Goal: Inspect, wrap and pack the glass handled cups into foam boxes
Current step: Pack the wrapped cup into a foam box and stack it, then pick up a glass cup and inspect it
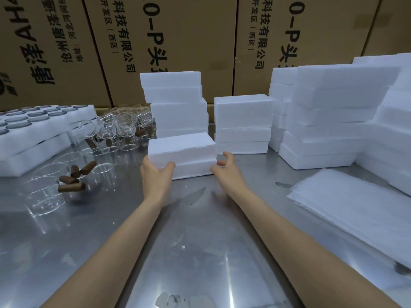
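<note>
- Far left: foam tray (33, 150) with round cells lay on the counter (200, 230). The cells looked like they held round items, hard to tell what.
- Next right: glass handled cups (104, 130) stood clustered near the back, and a few more (47, 190) lay nearer with brown handles (71, 181) showing. None wrapped yet, so supply was within left-hand reach.
- Centre: a closed foam box (181, 155) sat on the counter in front of a taller stack of foam boxes (175, 101).
- Left hand (155, 174) gripped the box's near-left corner, thumb across the front face, fingers hidden behind the side. Probably steadying or sliding it.
- Right hand (224, 167) was at the box's right end, fingers loosely spread and slightly curled. Touching or just off the foam, can't tell; it held nothing.
- Judgement: two-sided grip suited light, crumbly foam and kept lid and base aligned. Box was likely being set in place or pulled forward.
- Right of centre: a shorter box stack (243, 125), then big stacks (333, 116) to the far right.
- Near right: pile of white foam wrap sheets (355, 214) lay flat by the right arm, handy for wrapping.
- Surface: bare reflective metal, scuffed, with small white foam bits.
- Room: wall of printed cardboard cartons (178, 30) directly behind the counter.
</note>
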